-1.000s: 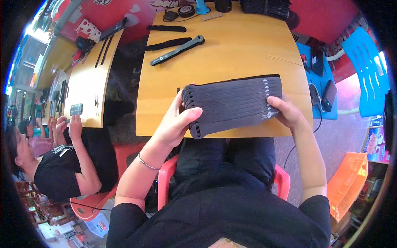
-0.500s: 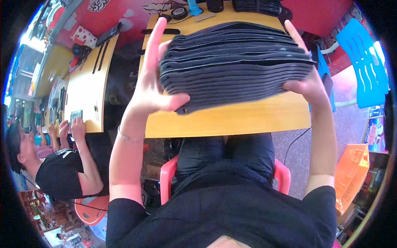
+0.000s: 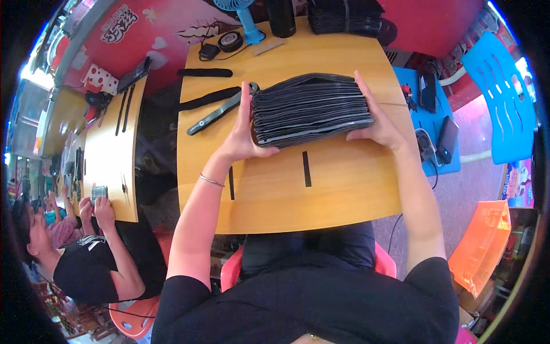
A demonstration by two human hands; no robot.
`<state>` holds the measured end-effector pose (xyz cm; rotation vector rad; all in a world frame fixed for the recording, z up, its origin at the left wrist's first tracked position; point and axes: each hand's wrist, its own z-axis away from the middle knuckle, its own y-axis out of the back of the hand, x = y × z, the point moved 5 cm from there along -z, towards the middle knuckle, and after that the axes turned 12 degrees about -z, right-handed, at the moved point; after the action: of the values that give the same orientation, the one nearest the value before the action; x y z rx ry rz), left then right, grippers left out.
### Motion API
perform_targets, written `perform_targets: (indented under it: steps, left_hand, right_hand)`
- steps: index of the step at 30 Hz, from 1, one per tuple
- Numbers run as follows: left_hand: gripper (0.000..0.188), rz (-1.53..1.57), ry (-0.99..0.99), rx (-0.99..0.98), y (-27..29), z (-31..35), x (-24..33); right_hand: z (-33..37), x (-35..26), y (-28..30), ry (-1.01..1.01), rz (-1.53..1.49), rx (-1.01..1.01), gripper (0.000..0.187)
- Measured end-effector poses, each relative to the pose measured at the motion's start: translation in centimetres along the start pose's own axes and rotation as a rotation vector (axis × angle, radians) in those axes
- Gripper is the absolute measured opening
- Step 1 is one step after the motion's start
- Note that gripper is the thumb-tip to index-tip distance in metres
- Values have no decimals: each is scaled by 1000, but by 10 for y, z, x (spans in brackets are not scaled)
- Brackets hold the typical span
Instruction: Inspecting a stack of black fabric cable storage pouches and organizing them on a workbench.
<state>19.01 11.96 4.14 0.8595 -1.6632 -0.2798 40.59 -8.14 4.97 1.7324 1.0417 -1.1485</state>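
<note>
A thick stack of black, flat, layered pieces (image 3: pixel 312 112) sits between my two hands, over the middle of the wooden table (image 3: pixel 355 195). My left hand (image 3: pixel 243 137) presses its left end, thumb along the near lower edge and fingers up the side. At the right end my right hand (image 3: pixel 378 123) grips it the same way. Whether the stack's underside touches the tabletop, I cannot tell. Just left of it lies a grey-green handled tool (image 3: pixel 216 114), its far tip beside my left fingers. Two black strips (image 3: pixel 205 73) lie farther left.
Two short dark strips (image 3: pixel 307 169) mark the near tabletop. Along the far edge stand a blue fan (image 3: pixel 247 26), a black cylinder (image 3: pixel 281 17) and another black stack (image 3: pixel 346 17). A blue stool (image 3: pixel 441 132) with devices stands right. A co-worker (image 3: pixel 86 258) sits left at another table.
Both hands have come down and inward with the stack, which now appears smaller and lower over the table. More of the tabletop, the tool and the strips have come into view.
</note>
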Motion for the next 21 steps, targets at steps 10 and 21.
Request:
perform_targets:
  steps: [10, 21]
  left_hand:
    - [146, 42, -62, 72, -5, -3, -8]
    - [142, 42, -24, 30, 1, -10, -16]
  right_hand:
    - [12, -9, 4, -21, -55, 90, 139]
    - [-14, 7, 18, -77, -43, -71, 152]
